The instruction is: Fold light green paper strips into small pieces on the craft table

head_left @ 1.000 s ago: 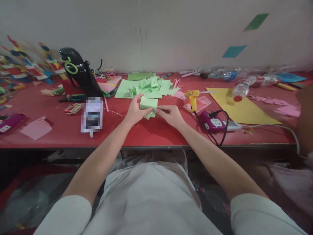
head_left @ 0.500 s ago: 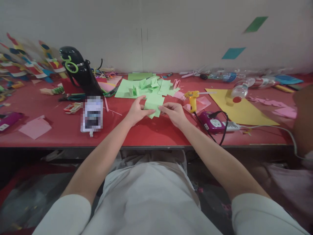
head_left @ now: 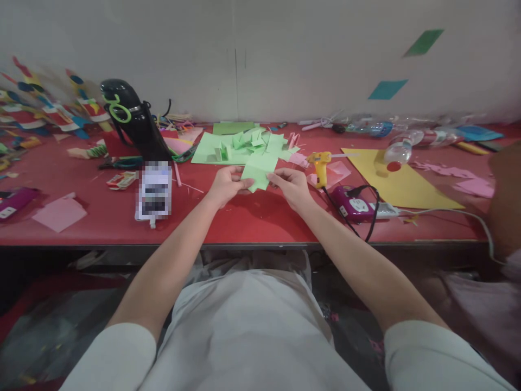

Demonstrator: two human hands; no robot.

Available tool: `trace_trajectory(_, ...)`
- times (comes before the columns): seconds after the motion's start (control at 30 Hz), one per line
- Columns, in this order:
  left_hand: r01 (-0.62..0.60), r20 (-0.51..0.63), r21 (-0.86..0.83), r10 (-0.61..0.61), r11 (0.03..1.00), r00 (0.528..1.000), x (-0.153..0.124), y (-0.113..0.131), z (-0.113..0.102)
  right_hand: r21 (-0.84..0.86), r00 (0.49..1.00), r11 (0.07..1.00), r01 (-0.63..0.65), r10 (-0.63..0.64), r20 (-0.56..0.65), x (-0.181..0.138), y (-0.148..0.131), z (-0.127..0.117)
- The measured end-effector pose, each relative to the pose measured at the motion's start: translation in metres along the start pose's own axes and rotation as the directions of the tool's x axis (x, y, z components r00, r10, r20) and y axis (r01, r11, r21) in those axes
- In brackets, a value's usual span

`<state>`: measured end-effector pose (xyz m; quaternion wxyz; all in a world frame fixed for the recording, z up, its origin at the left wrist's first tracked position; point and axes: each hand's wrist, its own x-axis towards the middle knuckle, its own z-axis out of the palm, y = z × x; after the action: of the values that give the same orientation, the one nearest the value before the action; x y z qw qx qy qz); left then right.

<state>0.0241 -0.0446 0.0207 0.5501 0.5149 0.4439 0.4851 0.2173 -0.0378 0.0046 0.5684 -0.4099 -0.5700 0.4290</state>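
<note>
A small piece of light green paper (head_left: 257, 172) hangs just above the red table (head_left: 252, 217), pinched from both sides. My left hand (head_left: 226, 184) grips its left edge with closed fingers. My right hand (head_left: 290, 184) grips its right edge the same way. Right behind the hands lies a heap of cut green paper pieces (head_left: 240, 146) on larger green sheets.
A yellow glue gun (head_left: 321, 163) stands right of my hands, with a purple power strip (head_left: 355, 203) and black cable beside it. A large yellow sheet (head_left: 394, 174), plastic bottles (head_left: 401, 146), a black flask (head_left: 132, 117), a blurred packet (head_left: 153, 191), pink paper (head_left: 59, 213). Another person's arm (head_left: 504, 195) at the right edge.
The green piece went from a folded, thicker shape to a flatter, opened one and rose slightly away from me; both hands stayed on it.
</note>
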Motion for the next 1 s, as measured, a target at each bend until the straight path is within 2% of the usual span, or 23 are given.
trace_trajectory(0.23, -0.040, 0.016, -0.044, 0.041, 0.998, 0.999, -0.0001, 0.0009, -0.0009, -0.006, 1.000, 1.000, 0.027, -0.027, 0.000, 0.0011, 0.0017, -0.0013)
trace_trajectory(0.37, -0.045, -0.003, -0.009, 0.045, 0.999, 0.999, 0.0005, 0.0019, -0.0027, -0.045, 0.999, 0.998, 0.036, -0.036, 0.009, 0.0003, -0.0005, -0.0006)
trace_trajectory(0.53, -0.012, 0.056, -0.060, 0.015, 0.998, 0.998, 0.0021, 0.0001, -0.0061, -0.039, 0.999, 0.998, 0.040, -0.041, -0.007, -0.0005, -0.0023, 0.0005)
trace_trajectory(0.7, -0.024, 0.029, -0.054, 0.025, 0.998, 0.999, 0.0056, -0.0039, -0.0065, -0.021, 0.999, 0.998, 0.052, -0.052, 0.005, 0.0005, -0.0007, -0.0001)
trace_trajectory(0.83, -0.017, 0.015, -0.155, 0.019, 0.988, 1.000, 0.0054, -0.0018, -0.0058, -0.015, 0.997, 0.997, 0.077, -0.077, -0.013, 0.0016, -0.0002, -0.0018)
trace_trajectory(1.0, 0.011, 0.130, -0.173, 0.011, 0.985, 0.991, 0.0008, -0.0010, -0.0036, -0.030, 0.997, 0.996, 0.080, -0.080, 0.013, -0.0016, -0.0051, -0.0001)
